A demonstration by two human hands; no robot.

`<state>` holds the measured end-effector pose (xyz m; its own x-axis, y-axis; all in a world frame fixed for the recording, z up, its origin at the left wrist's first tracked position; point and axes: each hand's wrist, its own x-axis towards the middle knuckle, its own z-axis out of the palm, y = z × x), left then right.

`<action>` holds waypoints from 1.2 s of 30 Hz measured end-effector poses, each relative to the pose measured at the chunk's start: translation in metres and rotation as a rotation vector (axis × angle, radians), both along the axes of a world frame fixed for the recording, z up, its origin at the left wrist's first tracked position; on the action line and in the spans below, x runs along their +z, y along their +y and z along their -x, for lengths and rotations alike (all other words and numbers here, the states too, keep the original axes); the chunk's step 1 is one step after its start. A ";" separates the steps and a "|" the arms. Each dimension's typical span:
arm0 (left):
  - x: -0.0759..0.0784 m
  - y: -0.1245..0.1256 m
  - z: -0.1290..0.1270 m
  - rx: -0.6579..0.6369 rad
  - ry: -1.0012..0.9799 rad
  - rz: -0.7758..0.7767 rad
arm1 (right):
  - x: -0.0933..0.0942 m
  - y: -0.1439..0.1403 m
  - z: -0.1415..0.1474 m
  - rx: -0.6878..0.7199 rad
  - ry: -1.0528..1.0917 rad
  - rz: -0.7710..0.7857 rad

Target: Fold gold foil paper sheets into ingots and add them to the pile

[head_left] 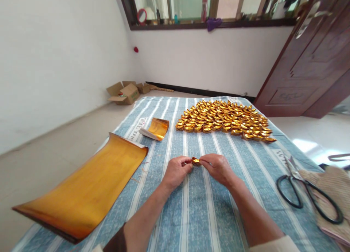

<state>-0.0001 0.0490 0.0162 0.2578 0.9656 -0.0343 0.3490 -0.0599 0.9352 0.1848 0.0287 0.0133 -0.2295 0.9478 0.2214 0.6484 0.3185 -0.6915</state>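
Gold foil shows in a small folded piece [195,161], pinched at one end by the left hand [177,169] and at the other by the right hand [217,166]; whether it touches the striped cloth [197,208] below, I cannot tell. Its folds are too small to judge how near done it is. Beyond the grip and to its right lies a broad cluster of folded gold pieces [221,117], packed in rows, which I take as the work done. Beyond and left of the grip sits a small curled gold sheet [158,128]; farther left, a large gold sheet [87,186] reaches back toward the person. Both look unfolded, so material seems left. Well right of the grip, scissors [296,176] overlap beige knitted fabric [335,186].
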 end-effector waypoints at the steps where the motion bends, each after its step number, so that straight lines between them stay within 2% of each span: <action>1: 0.000 -0.001 0.000 -0.012 0.020 0.000 | 0.000 -0.001 0.000 0.007 -0.038 -0.007; 6: 0.001 -0.005 -0.002 -0.031 0.136 -0.021 | 0.003 -0.004 0.001 0.010 -0.186 -0.033; 14: 0.004 -0.009 -0.005 -0.009 0.235 -0.038 | 0.005 -0.005 0.002 -0.089 -0.438 -0.028; 19: 0.009 -0.011 -0.009 -0.026 0.295 -0.087 | 0.008 -0.005 0.004 -0.080 -0.493 -0.032; 24: 0.010 -0.011 -0.013 -0.023 0.295 -0.074 | 0.008 -0.004 0.008 -0.042 -0.528 -0.048; 30: 0.013 -0.010 -0.014 0.025 0.338 -0.127 | 0.008 -0.006 0.010 -0.029 -0.545 -0.081; 36: 0.014 -0.008 -0.013 0.039 0.337 -0.096 | 0.006 -0.008 0.011 -0.001 -0.577 -0.113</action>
